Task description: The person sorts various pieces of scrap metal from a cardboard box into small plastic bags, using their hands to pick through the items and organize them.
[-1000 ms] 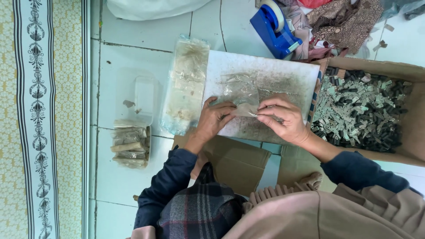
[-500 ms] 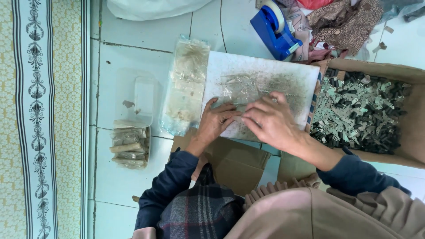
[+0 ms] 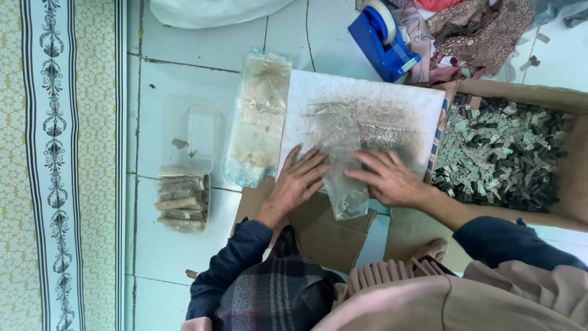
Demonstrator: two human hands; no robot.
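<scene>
White tiled floor (image 3: 184,73); patterned mat (image 3: 55,165) along one side. White board (image 3: 380,104) on floor. Left hand (image 3: 298,184) and right hand (image 3: 389,179) spread flat, pressing clear plastic bag (image 3: 340,153) onto board. Cardboard box (image 3: 569,159) of small grey parts beside; blue tape dispenser (image 3: 383,40) beyond.

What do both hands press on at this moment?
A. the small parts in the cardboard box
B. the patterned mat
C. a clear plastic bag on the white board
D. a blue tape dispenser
C: the left hand and the right hand lie flat, fingers spread, on either side of a clear plastic bag resting on the white board; the blue tape dispenser and the cardboard box are untouched.
</scene>
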